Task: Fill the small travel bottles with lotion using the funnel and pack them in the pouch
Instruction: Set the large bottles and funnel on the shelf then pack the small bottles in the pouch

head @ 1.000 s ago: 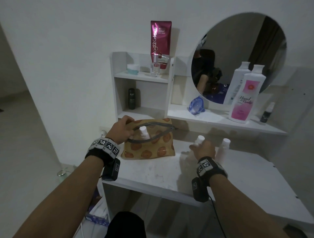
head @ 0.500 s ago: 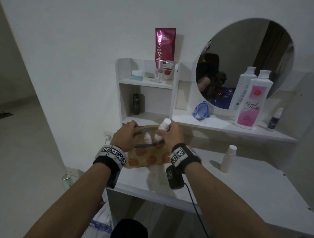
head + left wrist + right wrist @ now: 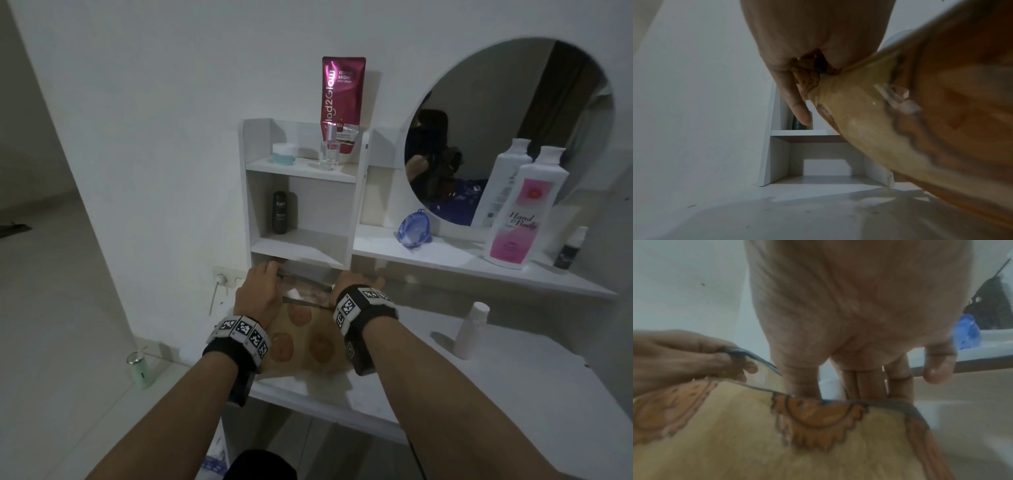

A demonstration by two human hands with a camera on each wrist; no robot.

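The tan pouch [image 3: 303, 344] with orange biscuit prints stands on the white table [image 3: 513, 394], its zip mouth spread wide. My left hand [image 3: 260, 291] pinches the mouth's left rim; the left wrist view shows the fabric bunched in the fingers [image 3: 789, 91]. My right hand [image 3: 356, 286] reaches into the mouth from the right. In the right wrist view its thumb and fingers [image 3: 861, 382] close around a white travel bottle [image 3: 828, 386], mostly hidden. Another bottle's white cap [image 3: 293, 294] shows inside. A third travel bottle [image 3: 471, 330] stands on the table to the right. The blue funnel [image 3: 414, 229] lies on the shelf.
A large pink-labelled lotion bottle [image 3: 524, 212] and a small dark spray bottle [image 3: 570, 248] stand on the long shelf under the round mirror [image 3: 479, 102]. The shelf unit [image 3: 301, 171] right behind the pouch holds a black bottle [image 3: 280, 212], a jar and a red tube.
My right hand picked up a travel bottle from the table on the right, carried it left over the pouch and lowered it into the mouth. The left hand kept its hold on the rim.
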